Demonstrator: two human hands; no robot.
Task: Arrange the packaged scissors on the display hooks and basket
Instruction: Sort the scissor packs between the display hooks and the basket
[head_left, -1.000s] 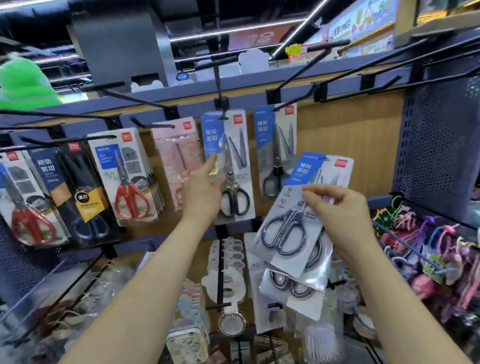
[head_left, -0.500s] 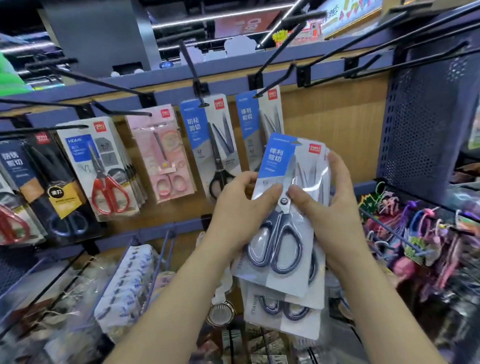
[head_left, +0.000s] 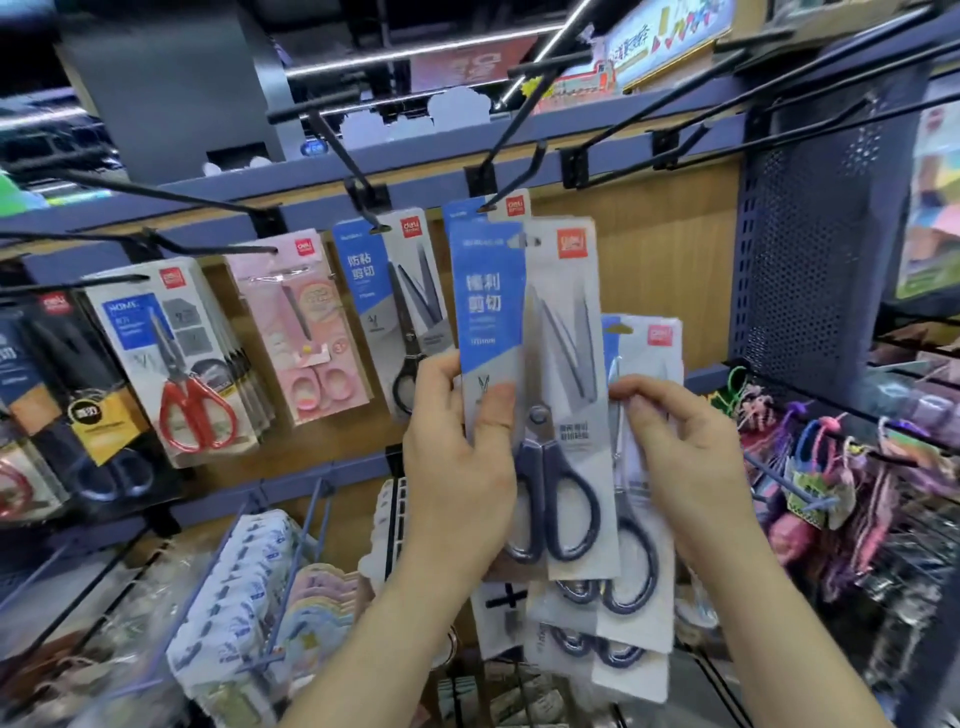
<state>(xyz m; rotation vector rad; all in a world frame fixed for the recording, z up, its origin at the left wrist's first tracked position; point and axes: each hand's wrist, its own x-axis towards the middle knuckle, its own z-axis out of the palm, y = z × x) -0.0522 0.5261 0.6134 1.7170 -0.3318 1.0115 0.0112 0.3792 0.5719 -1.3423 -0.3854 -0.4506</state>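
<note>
Scissors with navy plastic handles (head_left: 550, 499), sealed on blue-and-grey card (head_left: 488, 291), pinched by left hand (head_left: 457, 467); right hand (head_left: 680, 452) clutches matching packs (head_left: 641, 613).

Front scissors pack (head_left: 550, 364), blue-and-grey card with navy handles, is held upright, its top just under the black hook (head_left: 511, 179) where a matching pack (head_left: 514, 205) hangs. More identical packs (head_left: 639, 597) fan out behind it, lower right.

Glossy card-and-plastic scissors pack (head_left: 540, 395), matt black metal hooks (head_left: 511, 135), wood-grain back panel (head_left: 665, 280).
</note>
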